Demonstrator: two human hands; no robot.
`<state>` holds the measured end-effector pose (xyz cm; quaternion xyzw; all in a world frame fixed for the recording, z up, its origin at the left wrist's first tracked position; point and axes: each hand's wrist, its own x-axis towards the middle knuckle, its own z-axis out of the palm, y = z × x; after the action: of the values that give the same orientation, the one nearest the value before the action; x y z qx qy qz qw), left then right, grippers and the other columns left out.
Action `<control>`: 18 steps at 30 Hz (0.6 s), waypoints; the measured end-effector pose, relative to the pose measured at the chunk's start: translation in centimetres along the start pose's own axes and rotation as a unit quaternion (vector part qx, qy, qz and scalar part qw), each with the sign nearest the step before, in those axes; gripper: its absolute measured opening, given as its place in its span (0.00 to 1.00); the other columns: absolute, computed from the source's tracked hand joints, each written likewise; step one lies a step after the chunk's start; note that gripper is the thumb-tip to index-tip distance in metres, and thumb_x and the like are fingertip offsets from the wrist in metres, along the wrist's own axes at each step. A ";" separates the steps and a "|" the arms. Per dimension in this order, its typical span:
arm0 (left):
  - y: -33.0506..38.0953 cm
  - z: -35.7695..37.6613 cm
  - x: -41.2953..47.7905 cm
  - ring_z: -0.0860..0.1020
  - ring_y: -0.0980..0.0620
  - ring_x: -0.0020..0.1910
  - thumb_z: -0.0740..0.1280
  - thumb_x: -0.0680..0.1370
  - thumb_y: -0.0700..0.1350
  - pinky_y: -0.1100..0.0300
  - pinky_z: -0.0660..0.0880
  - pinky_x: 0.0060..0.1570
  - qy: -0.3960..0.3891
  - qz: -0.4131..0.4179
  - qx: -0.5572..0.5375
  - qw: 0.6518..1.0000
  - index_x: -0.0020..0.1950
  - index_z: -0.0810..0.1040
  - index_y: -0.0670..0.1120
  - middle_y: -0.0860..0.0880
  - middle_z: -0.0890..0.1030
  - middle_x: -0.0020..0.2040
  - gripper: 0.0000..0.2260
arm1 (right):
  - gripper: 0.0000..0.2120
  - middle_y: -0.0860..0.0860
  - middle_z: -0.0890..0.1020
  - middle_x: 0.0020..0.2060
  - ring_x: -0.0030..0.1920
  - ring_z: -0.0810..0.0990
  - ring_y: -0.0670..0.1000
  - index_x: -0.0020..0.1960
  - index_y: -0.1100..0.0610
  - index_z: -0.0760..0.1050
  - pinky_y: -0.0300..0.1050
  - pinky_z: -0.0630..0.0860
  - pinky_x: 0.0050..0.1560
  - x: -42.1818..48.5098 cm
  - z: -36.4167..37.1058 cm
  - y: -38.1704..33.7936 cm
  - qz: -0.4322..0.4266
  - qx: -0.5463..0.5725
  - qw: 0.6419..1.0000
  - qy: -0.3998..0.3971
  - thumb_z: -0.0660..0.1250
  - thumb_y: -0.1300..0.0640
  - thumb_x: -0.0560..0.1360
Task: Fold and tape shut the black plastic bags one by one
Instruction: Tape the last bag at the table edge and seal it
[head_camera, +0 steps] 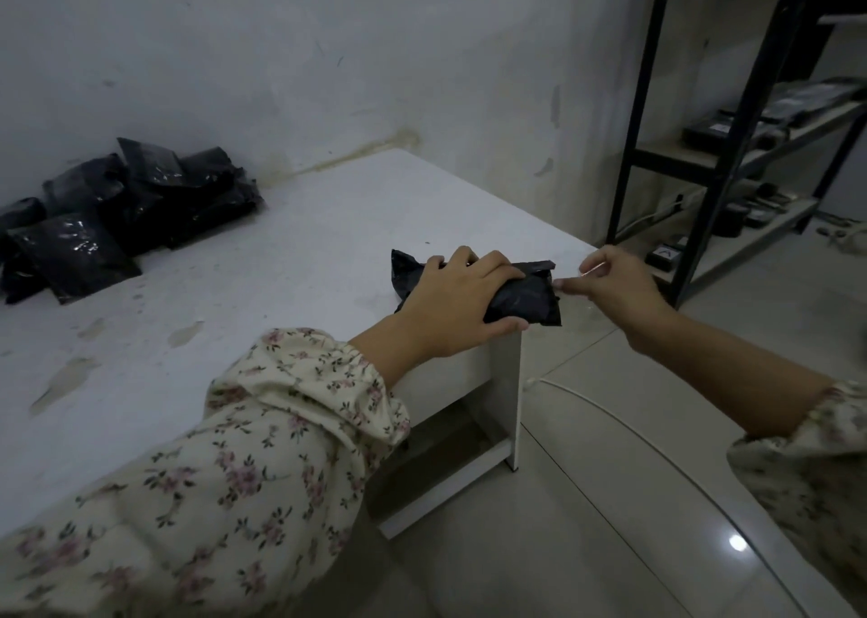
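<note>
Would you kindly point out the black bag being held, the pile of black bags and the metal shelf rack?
black bag (525, 300): head view, glossy right end.
pile of black bags (75, 253): head view, front bag's face.
metal shelf rack (638, 115): head view, near upright post.

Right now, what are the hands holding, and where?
The left hand grips the folded black bag across its middle. The right hand pinches beside its right end; what, cannot be told.

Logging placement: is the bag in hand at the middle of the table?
No, the left hand holds the bag at the table's corner edge.
</note>
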<state>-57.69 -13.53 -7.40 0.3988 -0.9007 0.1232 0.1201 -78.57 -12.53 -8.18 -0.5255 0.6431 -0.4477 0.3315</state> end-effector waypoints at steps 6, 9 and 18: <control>0.3 -0.3 0.1 0.72 0.47 0.57 0.47 0.73 0.70 0.46 0.71 0.54 -0.009 0.000 0.004 1.000 0.69 0.71 0.50 0.52 0.73 0.63 0.35 | 0.29 0.55 0.72 0.62 0.62 0.71 0.54 0.65 0.60 0.67 0.51 0.69 0.59 0.6 0.1 1.6 0.141 0.137 0.980 0.044 0.76 0.55 0.69; 0.2 -0.3 0.2 0.72 0.47 0.57 0.47 0.73 0.70 0.47 0.71 0.54 -0.011 0.002 0.005 1.000 0.69 0.71 0.51 0.53 0.73 0.63 0.35 | 0.31 0.56 0.74 0.64 0.64 0.71 0.56 0.67 0.61 0.68 0.50 0.68 0.59 1.0 0.2 1.4 0.150 0.164 0.974 0.040 0.77 0.55 0.69; 0.3 -0.2 0.7 0.71 0.48 0.57 0.47 0.72 0.70 0.48 0.70 0.54 -0.019 0.005 0.005 1.000 0.69 0.70 0.51 0.53 0.73 0.64 0.35 | 0.13 0.55 0.77 0.54 0.50 0.75 0.50 0.59 0.63 0.72 0.41 0.70 0.48 1.2 0.9 2.3 0.148 0.210 0.962 0.095 0.68 0.60 0.77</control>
<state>-58.32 -13.73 -7.04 0.3971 -0.9042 0.1209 0.1005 -78.93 -13.80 -10.60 -0.2983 0.6338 -0.5661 0.4346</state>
